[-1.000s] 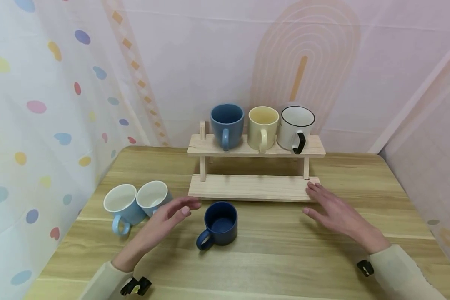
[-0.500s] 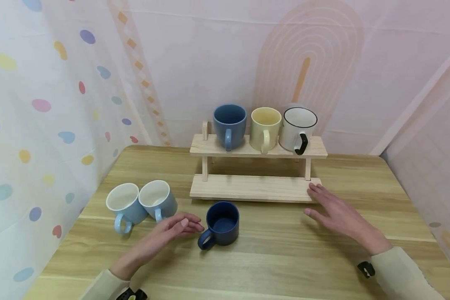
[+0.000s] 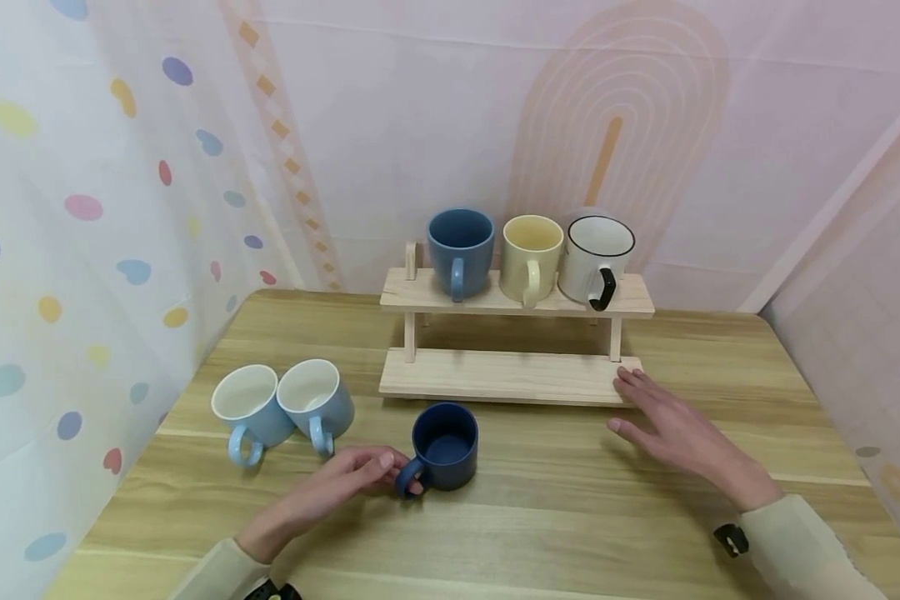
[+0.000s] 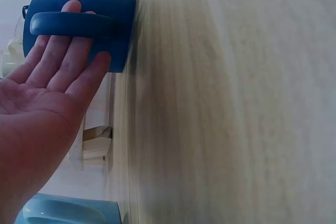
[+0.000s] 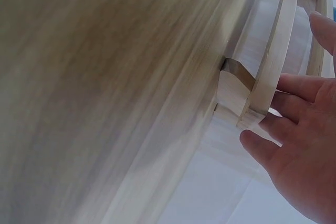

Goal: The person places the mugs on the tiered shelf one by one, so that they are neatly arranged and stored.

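Observation:
A dark blue mug (image 3: 446, 450) stands upright on the table, its handle turned to the front left. My left hand (image 3: 345, 479) is at that handle; in the left wrist view some fingers (image 4: 58, 59) reach through the loop, nearly straight, with two fingertips showing beyond it. The thumb is not curled round the handle. With loosely extended fingers, my right hand (image 3: 671, 425) rests at the right end of the lower board of a two-tier wooden rack (image 3: 510, 375). In the right wrist view, fingers (image 5: 294, 103) lie along the board's end.
Along the upper tier stand a blue mug (image 3: 461, 250), a yellow mug (image 3: 531, 258) and a white mug (image 3: 596, 258) with black rim and handle. Two light blue mugs (image 3: 258, 417) (image 3: 326, 408) stand side by side at the left. Patterned curtains surround the table.
My left hand has lowered and moved toward the dark blue mug, its fingers now inside the handle. The right hand stays at the rack's end.

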A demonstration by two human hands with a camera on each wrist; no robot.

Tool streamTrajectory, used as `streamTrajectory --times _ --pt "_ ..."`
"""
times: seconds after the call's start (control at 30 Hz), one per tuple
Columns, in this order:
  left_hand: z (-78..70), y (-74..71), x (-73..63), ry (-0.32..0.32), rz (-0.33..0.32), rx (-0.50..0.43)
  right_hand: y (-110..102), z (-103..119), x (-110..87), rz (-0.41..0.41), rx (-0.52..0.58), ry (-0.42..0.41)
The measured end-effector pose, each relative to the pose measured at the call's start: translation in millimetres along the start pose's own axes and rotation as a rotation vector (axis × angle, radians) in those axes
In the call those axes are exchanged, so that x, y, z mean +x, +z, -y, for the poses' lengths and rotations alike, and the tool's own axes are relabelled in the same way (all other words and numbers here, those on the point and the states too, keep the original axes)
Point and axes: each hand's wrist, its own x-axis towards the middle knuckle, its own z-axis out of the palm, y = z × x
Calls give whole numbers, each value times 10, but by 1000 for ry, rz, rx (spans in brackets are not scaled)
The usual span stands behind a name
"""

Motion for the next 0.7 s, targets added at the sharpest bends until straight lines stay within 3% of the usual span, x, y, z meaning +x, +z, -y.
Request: streamTrajectory --times 0.13,0.4,0.7 --pt "14 24 30 9 16 17 4 -1 4 1 0 -2" --pt "-2 136 131 -17 -9 145 16 -20 6 -10 -5 -19" --pt "-23 186 79 -80 -109 163 11 -35 9 12 18 -1"
